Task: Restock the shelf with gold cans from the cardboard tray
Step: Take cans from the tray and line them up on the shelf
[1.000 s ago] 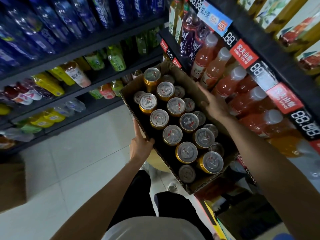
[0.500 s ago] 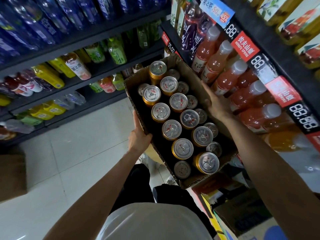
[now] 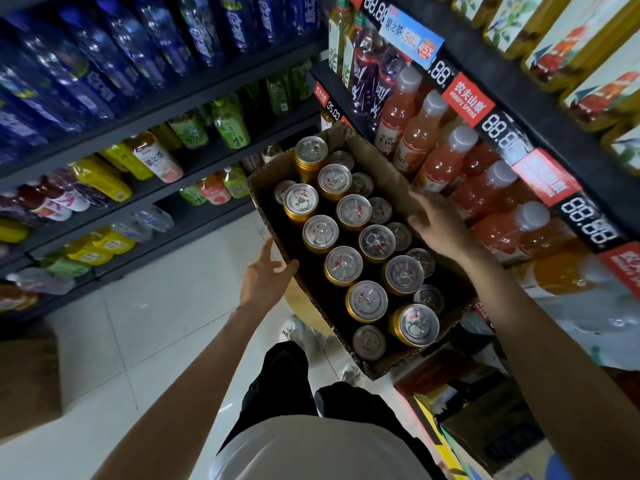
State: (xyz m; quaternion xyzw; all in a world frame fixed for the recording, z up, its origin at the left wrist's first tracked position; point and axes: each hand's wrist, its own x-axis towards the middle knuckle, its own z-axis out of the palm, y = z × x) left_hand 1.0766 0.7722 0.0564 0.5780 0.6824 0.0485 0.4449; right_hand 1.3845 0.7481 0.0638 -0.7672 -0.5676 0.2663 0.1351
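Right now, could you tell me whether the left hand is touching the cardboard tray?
Touching. The head view shows the left hand gripping the cardboard tray at its left wall, thumb lying over the rim and the fingers out of sight beneath it.

Red shelf tag [image 3: 468, 99]: "NONGFU SPRING"; price display [image 3: 503, 135]: "88.8".
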